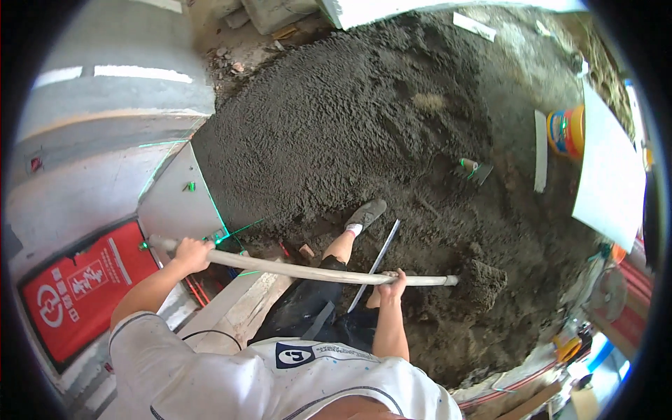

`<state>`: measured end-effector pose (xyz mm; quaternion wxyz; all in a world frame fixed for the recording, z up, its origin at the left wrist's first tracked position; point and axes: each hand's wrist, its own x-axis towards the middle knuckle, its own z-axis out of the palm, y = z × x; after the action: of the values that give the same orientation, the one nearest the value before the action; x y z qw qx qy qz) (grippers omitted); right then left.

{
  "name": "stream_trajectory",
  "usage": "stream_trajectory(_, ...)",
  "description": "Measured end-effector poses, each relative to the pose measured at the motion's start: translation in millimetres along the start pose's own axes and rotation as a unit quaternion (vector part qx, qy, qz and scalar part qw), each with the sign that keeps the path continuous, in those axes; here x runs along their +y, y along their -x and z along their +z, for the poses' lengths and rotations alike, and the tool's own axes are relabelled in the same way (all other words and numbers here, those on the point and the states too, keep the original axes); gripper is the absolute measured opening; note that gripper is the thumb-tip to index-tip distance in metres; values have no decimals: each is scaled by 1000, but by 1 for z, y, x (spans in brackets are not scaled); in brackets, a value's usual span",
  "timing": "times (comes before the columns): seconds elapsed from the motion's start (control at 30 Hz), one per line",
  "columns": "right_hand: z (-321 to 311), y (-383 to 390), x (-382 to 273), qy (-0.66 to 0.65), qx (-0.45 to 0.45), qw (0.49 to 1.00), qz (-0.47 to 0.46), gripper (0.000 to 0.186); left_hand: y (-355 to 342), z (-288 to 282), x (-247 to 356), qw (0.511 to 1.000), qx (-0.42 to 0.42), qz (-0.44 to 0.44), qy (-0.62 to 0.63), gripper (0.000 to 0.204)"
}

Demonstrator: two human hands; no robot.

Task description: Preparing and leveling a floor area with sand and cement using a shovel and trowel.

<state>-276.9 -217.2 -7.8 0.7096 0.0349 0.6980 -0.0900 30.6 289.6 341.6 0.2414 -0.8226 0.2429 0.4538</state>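
Observation:
Across my body runs a shovel with a long pale wooden handle [294,269]. Its blade is hidden under a lump of grey mortar [483,285] at the right end. My left hand [192,255] wraps the handle near its left end. Closer to the load, my right hand [393,285] grips the same handle. A wide bed of rough, damp grey mortar [315,119] spreads ahead of my feet and off to the right. Under the handle, beside my leg, lies a thin metal straightedge [378,260].
A trowel [480,172] rests on the mortar right of centre. Farther right are a yellow bucket [565,131] and a large white board [612,168]. A red panel [82,290] leans at left, near a grey tile [183,189] crossed by green laser lines. Tools lie at lower right.

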Motion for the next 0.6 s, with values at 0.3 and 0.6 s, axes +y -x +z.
stream_trajectory(0.3,165,167,105,161,-67,985,-14,18,210,123,-64,967,71,-122,211,20)
stream_trajectory(0.6,319,107,169,341,-148,919,-133,20,197,91,1,868,-69,-96,483,36)
